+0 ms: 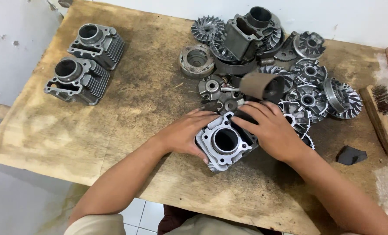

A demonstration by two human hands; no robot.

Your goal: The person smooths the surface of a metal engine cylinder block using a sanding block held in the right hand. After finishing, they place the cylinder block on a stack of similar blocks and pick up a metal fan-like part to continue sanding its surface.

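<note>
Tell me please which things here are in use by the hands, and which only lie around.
In use:
- left hand
- right hand
- grey cylinder block, held between both hands

Lying around:
- two cylinder blocks, far left
- heap of finned metal parts
- wire brush
- small dark piece
- wooden table

Two bare forearms reach in from the lower edge and converge at centre: the left hand (186,132) lies palm down, fingers curled loosely inward, while the right hand (270,128) arches opposite, fingers spread and bent downward, wrists angled toward each other.
</note>
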